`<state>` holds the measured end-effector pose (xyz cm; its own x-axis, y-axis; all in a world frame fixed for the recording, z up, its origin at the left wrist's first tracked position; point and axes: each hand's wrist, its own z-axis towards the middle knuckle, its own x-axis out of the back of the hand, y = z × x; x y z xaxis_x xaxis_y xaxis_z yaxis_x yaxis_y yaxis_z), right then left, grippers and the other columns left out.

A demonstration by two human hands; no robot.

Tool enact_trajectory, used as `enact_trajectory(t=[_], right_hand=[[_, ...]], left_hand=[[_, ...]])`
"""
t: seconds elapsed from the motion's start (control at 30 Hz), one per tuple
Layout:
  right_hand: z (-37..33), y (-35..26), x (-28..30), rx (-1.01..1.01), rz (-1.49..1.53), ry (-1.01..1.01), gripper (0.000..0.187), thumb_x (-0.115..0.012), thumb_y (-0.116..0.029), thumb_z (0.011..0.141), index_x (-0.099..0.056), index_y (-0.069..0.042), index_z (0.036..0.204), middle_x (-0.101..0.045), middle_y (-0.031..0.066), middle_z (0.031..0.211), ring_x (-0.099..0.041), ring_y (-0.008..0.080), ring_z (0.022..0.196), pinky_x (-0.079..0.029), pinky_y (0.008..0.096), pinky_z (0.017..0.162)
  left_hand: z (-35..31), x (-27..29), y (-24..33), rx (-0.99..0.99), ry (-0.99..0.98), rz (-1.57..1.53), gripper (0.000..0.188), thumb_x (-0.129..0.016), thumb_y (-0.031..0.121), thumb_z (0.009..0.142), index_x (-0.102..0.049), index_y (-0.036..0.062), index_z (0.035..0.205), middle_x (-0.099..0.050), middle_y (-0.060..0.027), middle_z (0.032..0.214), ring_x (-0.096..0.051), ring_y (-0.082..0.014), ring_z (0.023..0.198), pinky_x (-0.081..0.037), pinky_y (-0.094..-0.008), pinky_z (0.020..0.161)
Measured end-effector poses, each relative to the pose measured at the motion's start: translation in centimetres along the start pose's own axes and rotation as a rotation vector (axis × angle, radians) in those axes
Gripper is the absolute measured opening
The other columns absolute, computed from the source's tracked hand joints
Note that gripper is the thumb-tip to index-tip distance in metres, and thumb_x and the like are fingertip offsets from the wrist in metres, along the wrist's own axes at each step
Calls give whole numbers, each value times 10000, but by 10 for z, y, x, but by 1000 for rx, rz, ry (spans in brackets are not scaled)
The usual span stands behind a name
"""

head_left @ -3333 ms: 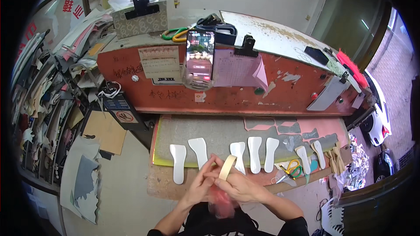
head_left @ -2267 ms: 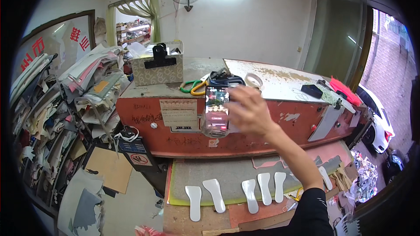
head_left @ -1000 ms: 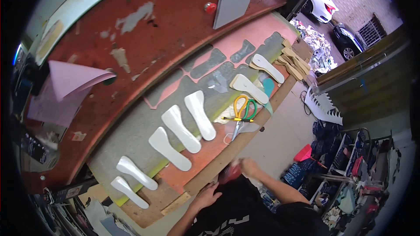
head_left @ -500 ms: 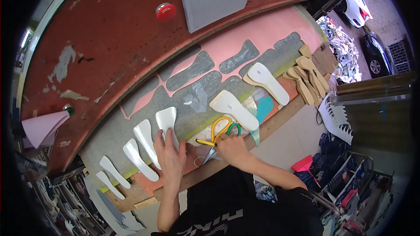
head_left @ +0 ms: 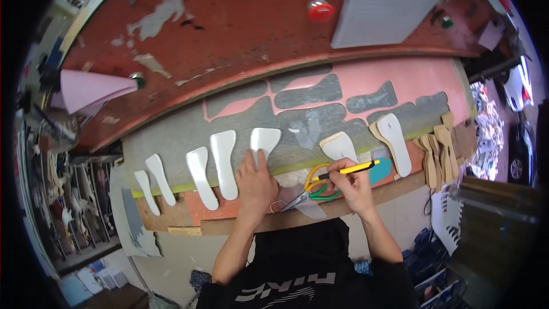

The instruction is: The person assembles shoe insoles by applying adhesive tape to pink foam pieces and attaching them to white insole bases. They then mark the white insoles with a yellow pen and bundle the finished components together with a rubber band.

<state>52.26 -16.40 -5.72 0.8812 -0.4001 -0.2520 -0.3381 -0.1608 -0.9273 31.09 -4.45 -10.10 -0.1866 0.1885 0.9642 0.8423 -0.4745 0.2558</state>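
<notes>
My left hand point(head_left: 255, 187) rests with its fingers stretched out on the lower part of a white insole point(head_left: 265, 141) on the grey board. My right hand point(head_left: 353, 187) pinches a yellow and black pen point(head_left: 357, 167), its black end to the left and its yellow end to the right. Just beside that hand, scissors point(head_left: 301, 199) with yellow and green handles lie at the board's near edge, blades toward my left hand. Behind the pen is a white insole piece point(head_left: 341, 146), partly hidden, with a beige layer showing at its edge.
Several white insoles point(head_left: 223, 163) lie in a row to the left. Another insole point(head_left: 393, 143) and stacks of beige pieces point(head_left: 437, 154) stand to the right, near a teal piece point(head_left: 380, 171). Pink cut-out sheet point(head_left: 412, 83) covers the far side, below a red machine panel point(head_left: 240, 23).
The whole view has turned and shifted. My right hand has lifted off the scissors and now holds the pen higher, pointing up to the right. My left hand stays on the same white insole.
</notes>
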Motion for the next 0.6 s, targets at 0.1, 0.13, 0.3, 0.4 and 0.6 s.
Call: enact_trajectory(t=[0.1, 0.13, 0.3, 0.4, 0.6], right_hand=[[21, -18, -34, -27, 24, -35, 118, -652, -65, 940, -609, -10, 1035, -645, 24, 848, -620, 60, 712, -476, 182, 568], [26, -16, -39, 45, -13, -40, 120, -657, -68, 937, -607, -11, 1030, -640, 20, 844, -604, 52, 704, -459, 177, 560], [46, -18, -53, 281, -13, -7, 120, -669, -67, 921, -574, -29, 984, -592, -2, 854, -515, 32, 705, -405, 186, 608], [52, -21, -64, 320, 6, -32, 91, -623, -76, 918, -552, -34, 958, -571, 21, 823, -520, 74, 692, -423, 223, 626], [86, 30, -82, 70, -32, -157, 101, -631, -116, 947, -588, -27, 966, -587, 7, 802, -556, 72, 701, -449, 225, 629]], left_hand=[[-6, -3, 3, -11, 56, 107, 731, -705, 99, 729, -451, -43, 1400, -424, -287, 1439, -474, -421, 1229, -380, -513, 996], [-7, 1, 5, -7, 47, 92, 737, -709, 91, 725, -450, -42, 1402, -423, -280, 1444, -470, -416, 1237, -377, -508, 1001], [-13, 6, -11, 1, 83, -430, 682, -641, -3, 734, -453, -53, 1388, -528, -247, 1350, -568, -345, 1154, -456, -455, 976], [-29, 10, -21, 354, -169, -1305, 586, -535, -31, 791, -459, -63, 1371, -620, -231, 1226, -645, -296, 1040, -530, -419, 911], [-42, -14, -14, 736, -247, -1954, 435, -406, -8, 893, -489, -55, 1318, -679, -194, 1053, -703, -257, 887, -603, -387, 739]])
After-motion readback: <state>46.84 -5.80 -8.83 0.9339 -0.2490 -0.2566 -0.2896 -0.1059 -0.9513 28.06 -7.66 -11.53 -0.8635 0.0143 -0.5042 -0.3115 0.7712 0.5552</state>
